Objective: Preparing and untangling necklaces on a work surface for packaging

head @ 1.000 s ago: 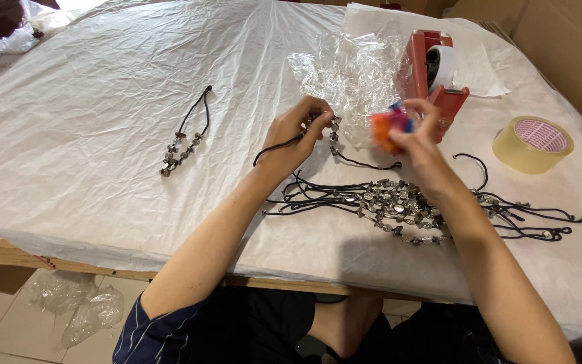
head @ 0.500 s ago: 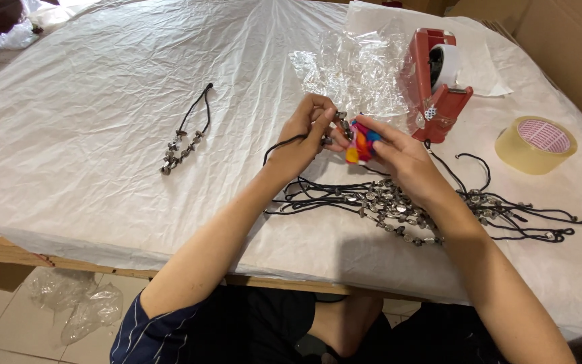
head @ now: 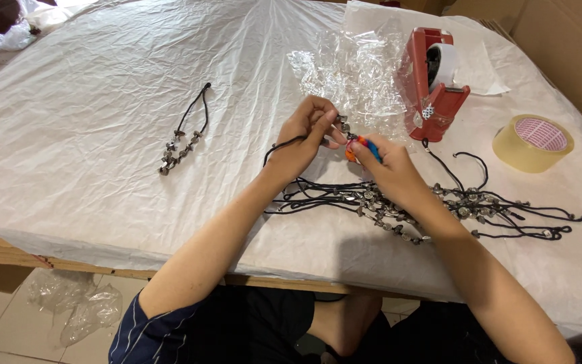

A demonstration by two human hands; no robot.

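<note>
My left hand (head: 308, 135) pinches the beaded end of a black cord necklace (head: 277, 145) above the table. My right hand (head: 389, 168) holds a small orange and blue tool (head: 360, 145) right against those beads, so the two hands almost touch. Under and to the right of my right hand lies a tangled pile of black cord necklaces with metal beads (head: 439, 205). One finished-looking necklace (head: 183, 131) lies apart on the left.
A white plastic sheet (head: 102, 87) covers the table. Crumpled clear plastic (head: 351, 71) lies behind my hands. A red tape dispenser (head: 436, 81) stands at the back right, with a roll of tan tape (head: 532, 141) further right. Clear bags (head: 75, 307) lie on the floor.
My right hand has brought the orange and blue tool leftward to the beads in my left hand. The left hand has stayed about where it was.
</note>
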